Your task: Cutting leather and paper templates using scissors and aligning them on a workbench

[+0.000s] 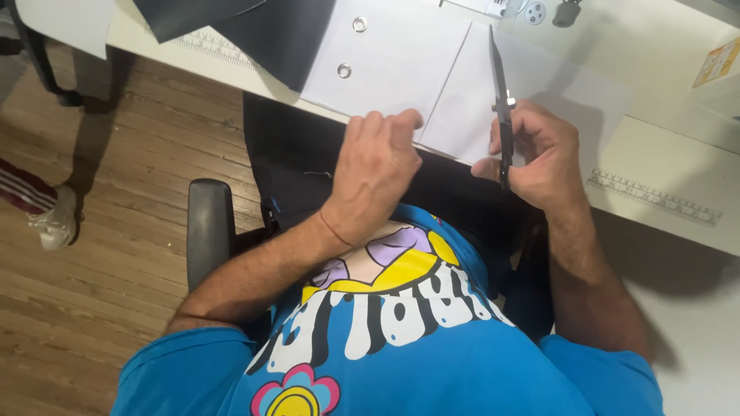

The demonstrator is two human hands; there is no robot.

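Blue shirt (432,347) fills the near edge, with a black chair armrest (210,231) beside my left arm. My left hand (375,173) curls loosely over the near edge of a white sheet (401,62), fingertips (393,123) touching it. My right hand (539,158) is clamped on black scissors (501,100), blades pointing away along the sheet's fold. Farther off on the white table (663,54) the sheet shows two metal eyelets (344,71), next to dark fabric (262,31).

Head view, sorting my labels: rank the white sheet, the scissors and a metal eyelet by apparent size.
1. white sheet
2. scissors, held in the right hand
3. metal eyelet
All lie at similar depth, so the ranking is fairly safe.
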